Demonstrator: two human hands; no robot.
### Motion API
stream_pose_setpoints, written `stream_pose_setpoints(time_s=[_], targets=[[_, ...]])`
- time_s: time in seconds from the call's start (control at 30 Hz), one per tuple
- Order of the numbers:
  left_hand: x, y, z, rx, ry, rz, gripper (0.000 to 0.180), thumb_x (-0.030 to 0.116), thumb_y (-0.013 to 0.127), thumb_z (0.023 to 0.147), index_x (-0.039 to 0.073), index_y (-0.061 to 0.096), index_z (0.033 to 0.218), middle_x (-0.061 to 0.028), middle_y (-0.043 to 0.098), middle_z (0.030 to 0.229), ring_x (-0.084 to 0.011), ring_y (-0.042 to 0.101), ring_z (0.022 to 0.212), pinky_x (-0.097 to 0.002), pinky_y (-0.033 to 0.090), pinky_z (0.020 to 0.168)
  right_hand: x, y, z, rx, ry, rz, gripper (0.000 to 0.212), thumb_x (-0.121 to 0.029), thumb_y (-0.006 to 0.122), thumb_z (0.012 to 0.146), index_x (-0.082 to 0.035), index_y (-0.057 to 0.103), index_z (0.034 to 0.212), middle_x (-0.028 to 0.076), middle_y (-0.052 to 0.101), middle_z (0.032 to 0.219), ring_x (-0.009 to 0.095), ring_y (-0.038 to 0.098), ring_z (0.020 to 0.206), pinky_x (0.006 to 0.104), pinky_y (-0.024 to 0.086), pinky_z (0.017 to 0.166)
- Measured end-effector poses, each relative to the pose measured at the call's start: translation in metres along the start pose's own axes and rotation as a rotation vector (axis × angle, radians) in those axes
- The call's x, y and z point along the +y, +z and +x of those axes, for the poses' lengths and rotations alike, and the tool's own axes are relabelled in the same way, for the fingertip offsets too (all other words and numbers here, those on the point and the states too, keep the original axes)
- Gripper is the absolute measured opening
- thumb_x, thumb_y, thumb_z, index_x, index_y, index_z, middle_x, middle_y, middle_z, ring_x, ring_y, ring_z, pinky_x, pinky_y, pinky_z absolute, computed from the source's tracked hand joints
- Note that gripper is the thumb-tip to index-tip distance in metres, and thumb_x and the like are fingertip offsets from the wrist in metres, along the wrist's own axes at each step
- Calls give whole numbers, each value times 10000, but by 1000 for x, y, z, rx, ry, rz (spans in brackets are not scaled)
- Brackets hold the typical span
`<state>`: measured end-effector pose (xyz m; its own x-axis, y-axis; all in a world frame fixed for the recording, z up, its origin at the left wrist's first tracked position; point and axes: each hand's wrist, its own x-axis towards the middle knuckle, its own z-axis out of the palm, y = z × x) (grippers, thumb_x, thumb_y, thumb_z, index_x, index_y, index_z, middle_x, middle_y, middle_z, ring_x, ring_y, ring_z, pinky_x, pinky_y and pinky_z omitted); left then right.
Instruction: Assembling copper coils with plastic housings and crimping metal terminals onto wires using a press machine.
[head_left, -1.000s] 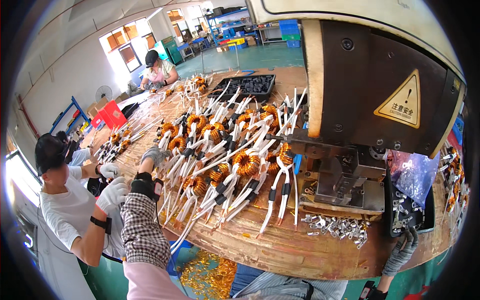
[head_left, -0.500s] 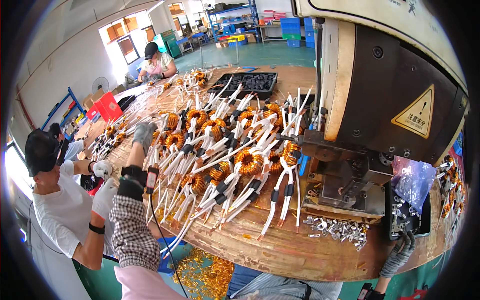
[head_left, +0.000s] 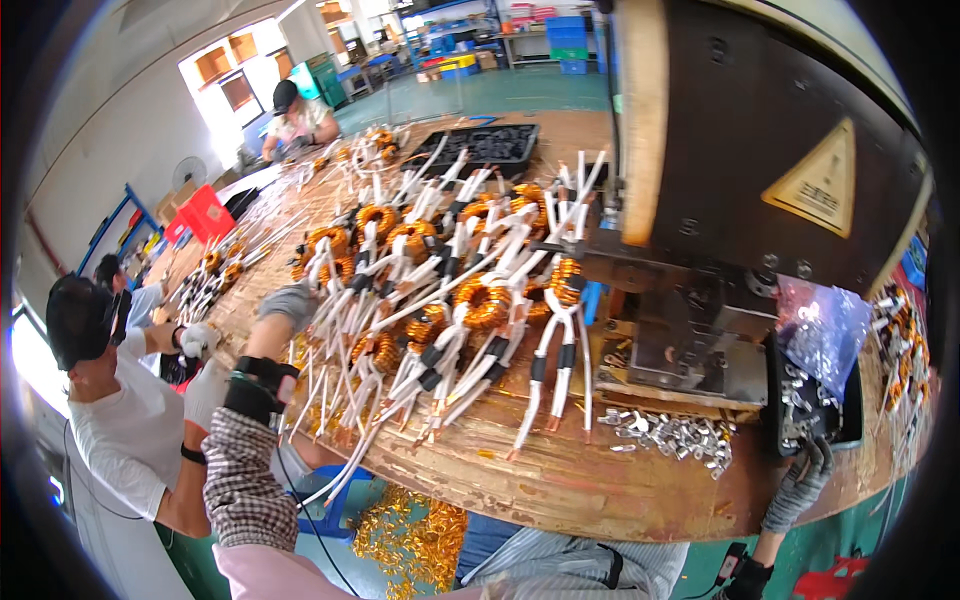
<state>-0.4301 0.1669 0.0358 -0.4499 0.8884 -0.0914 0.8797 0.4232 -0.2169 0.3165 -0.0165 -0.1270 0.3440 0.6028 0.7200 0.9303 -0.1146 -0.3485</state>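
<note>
My left hand, in a grey glove, is at the left edge of a pile of copper-wound ring coils with white sleeved leads. It is beside some of those leads. Its fingertips are blurred and partly hidden, so a grip on a lead cannot be made out. At the right, my right hand, in a striped grey glove, has its fingers stretched over the near rim of a black tray. Silvery metal terminals lie inside, close to the fingertips, beside a clear plastic bag.
A dark press machine stands between the pile and the tray, with loose terminals before it. Two co-workers sit at the left, another person farther back. A second black tray holds dark parts.
My left hand has come nearer to me along the pile's left edge. The fingers of my right hand reach slightly farther over the tray's rim. The whole view has shifted a little.
</note>
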Motion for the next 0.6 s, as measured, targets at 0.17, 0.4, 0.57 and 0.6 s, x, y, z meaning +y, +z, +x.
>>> stream_pose_setpoints(time_s=[0.17,0.4,0.57,0.6], targets=[[58,-91,-63,319,118,244,350,369,518,852,95,609,1049,-170,637,967,-281,627,915,-381,485,763,-8,1,3,28,8,19,166,-66,535,844,-26,587,996,128,538,1069,274,516,1016,365,406,894],[240,-50,-116,361,859,-443,479,421,583,814,4,584,1050,-192,628,940,-330,601,898,-370,475,796,-18,-12,6,83,4,36,140,-59,556,833,-39,601,964,122,554,1042,274,527,988,367,415,879],[324,-30,-108,399,765,-121,538,491,559,778,13,619,1017,-228,627,917,-366,599,884,-420,472,769,-22,-10,10,107,19,93,139,-31,583,790,-55,605,926,116,567,1014,278,541,945,360,437,836],[330,-17,-93,341,739,-56,487,456,549,784,16,639,970,-225,631,905,-363,603,880,-420,473,763,-28,-13,14,124,14,106,135,-31,589,784,-53,603,917,116,570,1002,278,546,928,361,445,818]])
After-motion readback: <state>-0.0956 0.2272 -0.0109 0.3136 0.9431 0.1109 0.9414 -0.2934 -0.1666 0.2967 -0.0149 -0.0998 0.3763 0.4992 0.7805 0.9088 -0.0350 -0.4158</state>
